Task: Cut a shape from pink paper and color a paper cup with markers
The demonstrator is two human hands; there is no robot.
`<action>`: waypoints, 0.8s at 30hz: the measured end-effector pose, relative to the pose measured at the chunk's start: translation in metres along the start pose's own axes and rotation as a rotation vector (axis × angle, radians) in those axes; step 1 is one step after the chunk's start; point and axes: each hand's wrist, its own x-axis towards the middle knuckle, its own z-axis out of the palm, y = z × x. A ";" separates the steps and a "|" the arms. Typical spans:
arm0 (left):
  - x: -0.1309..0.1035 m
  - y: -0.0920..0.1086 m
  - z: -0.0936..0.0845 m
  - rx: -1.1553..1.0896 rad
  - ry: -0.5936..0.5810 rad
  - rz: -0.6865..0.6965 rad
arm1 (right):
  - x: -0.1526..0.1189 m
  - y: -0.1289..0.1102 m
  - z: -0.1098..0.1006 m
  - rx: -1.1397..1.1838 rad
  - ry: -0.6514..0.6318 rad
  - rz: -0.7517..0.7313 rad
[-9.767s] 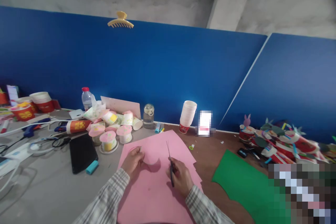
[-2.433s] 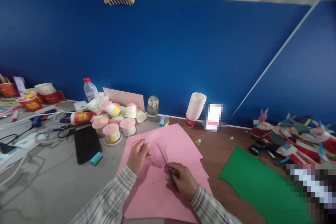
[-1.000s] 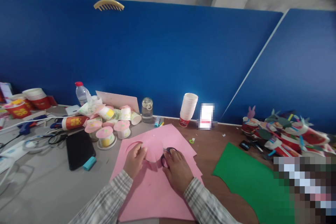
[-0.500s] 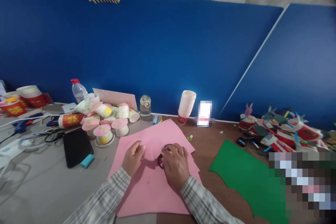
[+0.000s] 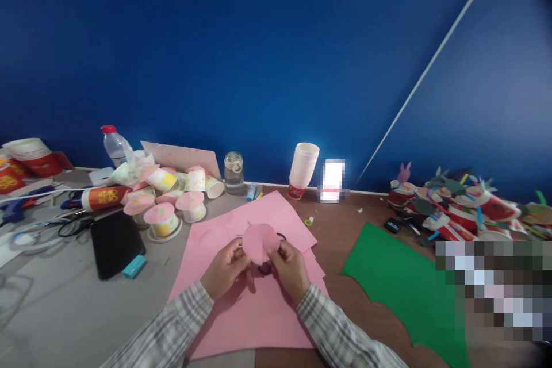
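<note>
A round pink paper disc [image 5: 255, 241] with a straight slit from its lower edge toward the middle is held up between my hands. My left hand [image 5: 225, 271] pinches its left edge. On the right edge, my right hand [image 5: 291, 273] grips the disc with the thumb in front, near the slit. Behind the disc, scissors [image 5: 264, 269] with dark handles show only in part; the disc covers most of them. Below both hands lie stacked pink sheets [image 5: 241, 325].
A green sheet [image 5: 401, 287] lies to the right, below a heap of paper-cup crafts [image 5: 468, 207]. On the left are a black phone [image 5: 117, 243], a blue block [image 5: 134, 266] and pink-topped cups [image 5: 161, 218]. Stacked white cups [image 5: 304, 164] and a glass jar [image 5: 233, 173] stand by the blue partition.
My right hand has left the scissors and now holds the disc's right edge. The pink disc has been raised and turned to face me. The view has shifted slightly.
</note>
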 end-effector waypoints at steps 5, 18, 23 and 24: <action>-0.002 -0.003 0.006 -0.053 -0.082 -0.028 | -0.006 -0.006 0.002 0.065 -0.032 0.047; -0.005 -0.001 0.010 0.165 -0.065 -0.094 | -0.018 -0.021 0.008 0.226 -0.246 0.101; 0.003 -0.011 -0.002 0.280 0.214 -0.124 | -0.014 -0.022 -0.001 0.176 -0.189 -0.019; 0.005 -0.012 -0.005 0.302 0.275 -0.113 | -0.011 -0.021 -0.004 0.155 -0.148 -0.021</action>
